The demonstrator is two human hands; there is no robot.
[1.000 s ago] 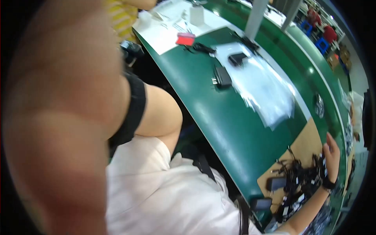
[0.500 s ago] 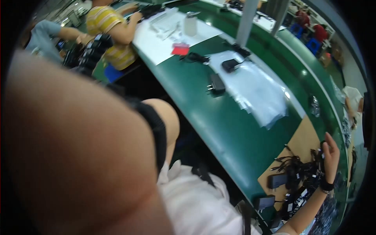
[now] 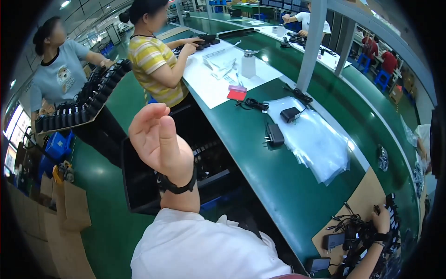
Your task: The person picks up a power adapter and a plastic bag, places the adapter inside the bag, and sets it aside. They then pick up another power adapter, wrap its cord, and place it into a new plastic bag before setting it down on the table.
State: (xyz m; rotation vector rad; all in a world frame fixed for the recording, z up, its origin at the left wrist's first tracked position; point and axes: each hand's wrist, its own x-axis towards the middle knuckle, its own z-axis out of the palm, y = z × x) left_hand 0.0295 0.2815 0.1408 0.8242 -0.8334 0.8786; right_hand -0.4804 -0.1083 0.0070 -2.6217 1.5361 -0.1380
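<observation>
My left hand [image 3: 160,142] is raised beside the bench, palm up with its fingers loosely curled and the thumb standing apart. Nothing lies in it. At the lower right my right hand [image 3: 382,221] reaches into a heap of black power adapters and cables [image 3: 355,232]. Its fingers are closed at a small dark item, too small to make out. The heap rests partly on a brown cardboard sheet [image 3: 364,193]. Two adapters lie near it, one on the cardboard [image 3: 333,240] and one at the bench edge [image 3: 318,264]. A black band circles each wrist.
On the green bench [image 3: 260,172] lie clear plastic bags [image 3: 320,149], a black plug adapter [image 3: 274,135] and a red card [image 3: 236,95]. A black bin [image 3: 139,186] stands below my left hand. One person carries a tray of adapters [image 3: 83,104]; another in yellow stripes works at the bench.
My left arm has dropped away from close before the camera, and its hand now shows. My right hand has gone down into the heap and closed. The view has shifted, showing more on the left.
</observation>
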